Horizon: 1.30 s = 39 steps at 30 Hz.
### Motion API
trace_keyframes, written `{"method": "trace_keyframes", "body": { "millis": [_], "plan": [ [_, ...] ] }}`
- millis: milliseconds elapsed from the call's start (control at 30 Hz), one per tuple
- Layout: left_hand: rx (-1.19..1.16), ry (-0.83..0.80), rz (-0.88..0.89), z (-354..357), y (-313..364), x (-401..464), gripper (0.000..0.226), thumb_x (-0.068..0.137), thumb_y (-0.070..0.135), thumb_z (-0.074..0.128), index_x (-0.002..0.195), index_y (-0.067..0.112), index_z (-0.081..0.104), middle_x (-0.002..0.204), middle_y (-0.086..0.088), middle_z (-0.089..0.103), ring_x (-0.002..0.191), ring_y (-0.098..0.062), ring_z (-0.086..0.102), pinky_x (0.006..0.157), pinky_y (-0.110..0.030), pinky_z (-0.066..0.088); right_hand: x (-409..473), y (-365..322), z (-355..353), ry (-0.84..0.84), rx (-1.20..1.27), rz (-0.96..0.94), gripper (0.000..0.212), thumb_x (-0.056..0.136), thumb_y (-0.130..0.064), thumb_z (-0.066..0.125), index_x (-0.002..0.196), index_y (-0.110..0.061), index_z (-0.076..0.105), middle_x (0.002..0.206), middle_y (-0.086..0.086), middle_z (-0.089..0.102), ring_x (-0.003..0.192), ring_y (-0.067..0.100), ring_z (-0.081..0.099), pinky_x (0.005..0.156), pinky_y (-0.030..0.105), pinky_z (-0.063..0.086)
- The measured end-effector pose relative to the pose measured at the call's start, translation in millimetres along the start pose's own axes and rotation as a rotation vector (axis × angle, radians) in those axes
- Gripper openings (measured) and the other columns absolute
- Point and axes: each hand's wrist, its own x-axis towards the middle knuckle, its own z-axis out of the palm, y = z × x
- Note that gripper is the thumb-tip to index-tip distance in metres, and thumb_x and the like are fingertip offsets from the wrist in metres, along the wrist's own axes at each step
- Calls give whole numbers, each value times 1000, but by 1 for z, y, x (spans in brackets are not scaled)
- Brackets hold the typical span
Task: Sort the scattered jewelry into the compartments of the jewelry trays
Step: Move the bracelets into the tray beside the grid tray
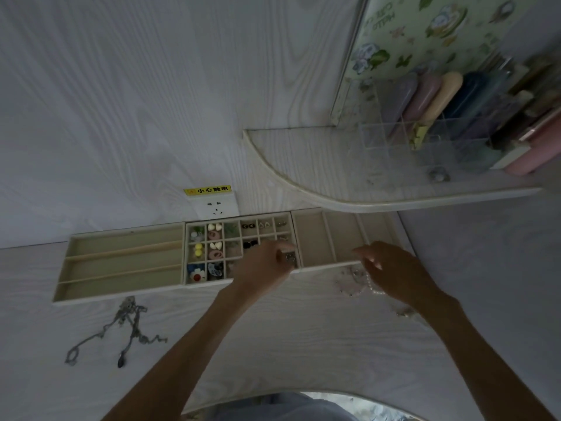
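The left hand [267, 262] reaches over the middle gridded tray [239, 250], its fingers [283, 249] pinching a small dark earring [290, 257] above a front right compartment. The right hand [391, 268] hovers at the right tray [331, 238], fingers loosely spread, over a pearl bracelet [372, 285] on the table [273, 329]. Silver necklaces [127, 326] lie before the left tray [121, 262].

Dim, bluish light; soft focus throughout, wide-angle bending at edges.
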Motion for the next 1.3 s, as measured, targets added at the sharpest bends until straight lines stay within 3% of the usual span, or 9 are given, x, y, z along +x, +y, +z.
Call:
{"method": "trace_keyframes", "body": {
  "millis": [133,333,500,733,833,933,1067,1167,1300],
  "plan": [
    [1,53,179,25,13,-9,31,87,23,54,116,33,63,86,17,61,70,4,52,72,-19,50,-27,31,4,27,15,216,29,95,-20,47,118,-33,61,116,-4,60,104,14,57,75,18,34],
    [191,-159,406,87,13,-6,39,96,18,42,133,29,49,133,7,50,122,-12,43,97,-33,43,-44,43,50,97,54,76,33,78,-3,67,107,-17,68,105,6,64,99,25,62,81,23,45],
    [344,-167,507,104,16,4,51,91,4,43,138,24,44,141,2,47,128,-18,40,100,-32,39,-35,28,78,163,-162,34,45,44,1,83,81,-21,69,76,3,62,55,21,61,42,30,48],
    [492,-189,527,105,17,5,47,89,7,46,134,21,47,133,-2,49,115,-23,47,91,-36,42,-26,18,95,149,-436,-10,47,37,-20,90,81,-20,73,73,2,64,62,20,62,59,31,49],
    [527,-207,540,104,9,1,45,90,12,50,133,20,46,134,-1,45,118,-21,44,92,-34,38,-27,19,98,197,-491,-158,31,52,-17,80,82,-21,71,78,0,58,69,18,57,62,32,46],
    [451,-200,504,100,5,0,39,90,20,55,129,21,50,131,2,48,119,-19,43,92,-30,35,-32,20,86,120,-302,-190,18,69,-24,71,86,-20,67,83,0,58,72,17,57,61,28,44],
    [122,-105,364,93,6,0,29,89,29,60,117,23,59,118,6,58,108,-13,51,86,-21,38,-32,18,65,-88,227,-80,31,96,-30,40,111,-7,54,107,6,55,101,21,54,89,25,41],
    [-189,-81,265,84,7,5,14,88,27,63,101,21,61,99,12,63,98,-8,59,78,-12,41,-29,6,46,-89,641,28,11,98,-6,41,94,-10,52,95,3,59,94,14,59,84,12,41],
    [-442,-52,226,65,14,19,11,88,17,63,91,21,54,87,5,65,87,-14,66,81,-23,52,-16,-11,28,-69,1024,165,20,98,-1,39,86,-15,47,80,5,64,70,8,64,77,25,50]
  ]
}}
